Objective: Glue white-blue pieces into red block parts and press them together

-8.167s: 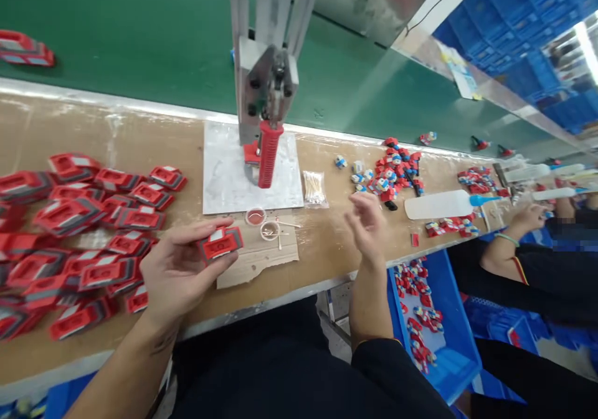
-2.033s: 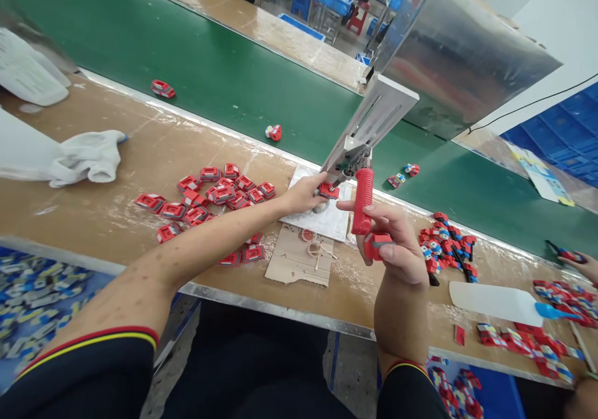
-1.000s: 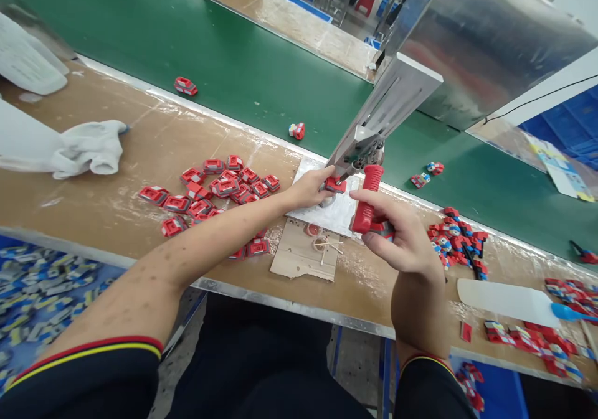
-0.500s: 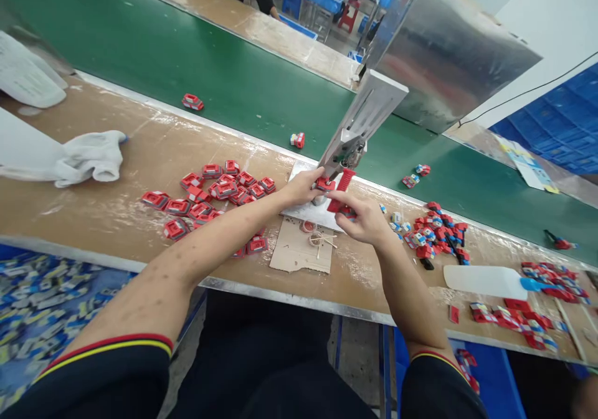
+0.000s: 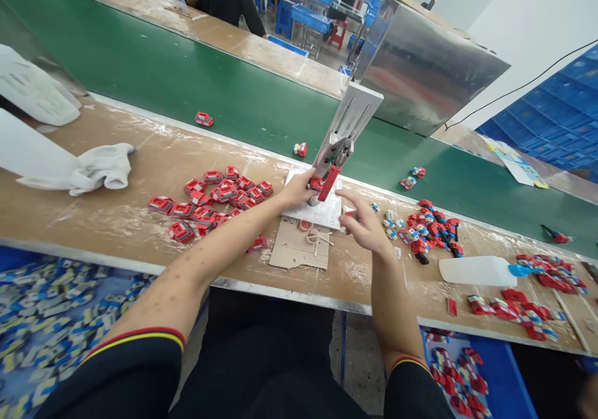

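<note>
Left hand [image 5: 298, 190] pinching red part [image 5: 316, 183] under press, right hand [image 5: 365, 225] just beside.

White cloth [image 5: 100, 169] bunched on the bench's left, green conveyor belt [image 5: 187, 76] behind, white bottle [image 5: 476, 271] lying rightward, blue bin [image 5: 507, 388] below, perhaps holding toy parts
</note>
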`<state>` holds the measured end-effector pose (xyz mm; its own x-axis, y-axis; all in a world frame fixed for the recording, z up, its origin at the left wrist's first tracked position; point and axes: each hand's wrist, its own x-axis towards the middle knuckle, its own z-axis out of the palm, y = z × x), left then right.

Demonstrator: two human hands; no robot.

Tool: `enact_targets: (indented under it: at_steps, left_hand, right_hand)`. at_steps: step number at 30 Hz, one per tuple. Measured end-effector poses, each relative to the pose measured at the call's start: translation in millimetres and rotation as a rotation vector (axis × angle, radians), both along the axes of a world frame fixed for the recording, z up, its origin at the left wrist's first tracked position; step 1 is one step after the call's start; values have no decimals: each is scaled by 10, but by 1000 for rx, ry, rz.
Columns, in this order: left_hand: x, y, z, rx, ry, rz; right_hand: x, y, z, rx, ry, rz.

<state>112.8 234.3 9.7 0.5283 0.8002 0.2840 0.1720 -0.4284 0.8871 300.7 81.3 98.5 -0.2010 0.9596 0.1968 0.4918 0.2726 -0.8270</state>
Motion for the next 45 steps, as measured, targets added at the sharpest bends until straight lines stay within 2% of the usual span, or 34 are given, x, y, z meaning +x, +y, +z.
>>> enact_targets:
  at_steps: [3, 6, 10, 12, 14, 15, 17, 19, 21, 24, 27, 29, 32, 37, 41, 45]
  left_hand:
    - [-6, -5, 9, -10, -15, -6]
    - [4, -8, 13, -14, -32, 5]
    - [36, -6, 20, -26, -41, 10]
    - [37, 1, 37, -29, -36, 17]
    - [12, 13, 71, -29, -18, 15]
    - [-11, 23, 95, -27, -1, 9]
    - [-68, 48, 158, -12, 49, -12]
    - [-128, 75, 242, 11, 112, -27]
    - [-175, 96, 352, 35, 174, -22]
    - [-209, 94, 554, 163, 416, 22]
    - [-224, 70, 725, 298, 674, 45]
    - [-255, 75, 765, 308, 689, 27]
    - [-380, 142, 688, 259, 592, 2]
    - [-732, 272, 372, 154, 494, 87]
    - [-876, 268, 159, 161, 543, 65]
    - [-872, 264, 31, 189, 588, 132]
  right_hand:
    - [-189, 227, -97, -132, 19, 139]
    - [-243, 295, -25, -166, 185, 201]
    - [-84, 69, 376, 9, 428, 261]
    - [20, -27, 575, 158, 459, 203]
    - [111, -38, 651, 294, 436, 117]
    - [150, -7, 628, 302, 371, 58]
    - [211, 116, 471, 188, 149, -73]
    - [248, 290, 220, 17, -71, -170]
    - [257, 466, -35, -64, -158, -187]
    - [225, 635, -278, -111, -168, -158]
    - [168, 662, -333, -186, -62, -69]
    - [124, 640, -328, -246, 77, -8]
    - [46, 620, -329, -313, 237, 10]
    - [-90, 555, -257, -371, 400, 37]
    - [-190, 317, 33, -378, 517, 101]
    - [-317, 105, 417, -296, 637, 107]
